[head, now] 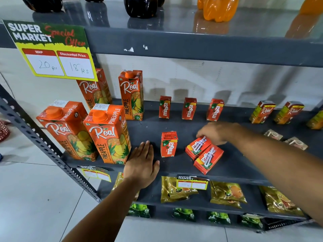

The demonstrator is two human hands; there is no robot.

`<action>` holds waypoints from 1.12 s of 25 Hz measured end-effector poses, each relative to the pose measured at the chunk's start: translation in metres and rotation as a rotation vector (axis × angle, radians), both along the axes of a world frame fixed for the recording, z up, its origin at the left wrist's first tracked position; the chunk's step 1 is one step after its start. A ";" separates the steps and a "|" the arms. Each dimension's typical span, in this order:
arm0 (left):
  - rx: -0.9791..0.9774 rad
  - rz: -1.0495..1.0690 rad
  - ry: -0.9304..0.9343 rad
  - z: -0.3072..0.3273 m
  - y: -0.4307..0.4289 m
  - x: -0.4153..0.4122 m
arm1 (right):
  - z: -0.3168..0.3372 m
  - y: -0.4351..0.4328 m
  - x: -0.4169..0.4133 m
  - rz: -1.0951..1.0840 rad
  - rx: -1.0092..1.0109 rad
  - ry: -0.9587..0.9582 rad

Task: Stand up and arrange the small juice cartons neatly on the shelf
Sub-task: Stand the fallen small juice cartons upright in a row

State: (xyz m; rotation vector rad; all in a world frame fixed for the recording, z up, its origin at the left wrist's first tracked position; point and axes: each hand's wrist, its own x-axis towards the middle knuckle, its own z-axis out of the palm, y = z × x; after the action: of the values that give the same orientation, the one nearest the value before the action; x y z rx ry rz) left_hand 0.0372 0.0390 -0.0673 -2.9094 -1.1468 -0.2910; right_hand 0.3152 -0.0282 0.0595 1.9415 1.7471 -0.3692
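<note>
Three small red Maaza cartons stand upright along the back of the grey shelf: one, one, one. A fourth upright carton stands nearer the front. Two more lie flat on their backs, straws up, side by side: the far one and the near one. My right hand grips the top end of the far lying carton. My left hand rests flat and open on the shelf, left of the front upright carton, touching nothing else.
Tall Real pineapple cartons crowd the shelf's left side. Small Real cartons and two fallen ones sit at the right. A price sign hangs from the upper shelf edge. Packets fill the shelves below.
</note>
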 end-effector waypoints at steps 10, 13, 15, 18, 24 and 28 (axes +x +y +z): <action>0.000 0.006 0.006 0.001 -0.001 0.000 | -0.002 -0.005 0.006 0.042 0.031 0.004; -0.001 0.003 0.005 0.001 -0.001 0.000 | 0.002 -0.001 -0.006 0.045 -0.013 0.040; -0.003 0.001 0.006 0.001 -0.001 0.000 | 0.003 0.003 -0.018 0.048 -0.053 0.052; -0.005 0.003 0.007 0.001 -0.001 0.000 | 0.004 0.008 -0.026 0.077 -0.081 0.021; -0.003 0.005 0.017 0.001 -0.001 0.000 | 0.009 0.011 -0.026 0.045 -0.108 0.076; 0.000 0.008 0.020 0.000 -0.001 0.001 | 0.004 0.013 -0.025 0.102 -0.059 0.029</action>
State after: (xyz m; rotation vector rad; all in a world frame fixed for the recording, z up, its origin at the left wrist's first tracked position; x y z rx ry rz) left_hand 0.0379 0.0378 -0.0674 -2.9005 -1.1550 -0.2613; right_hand 0.2898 -0.0154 0.0636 1.8066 1.8240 -0.4095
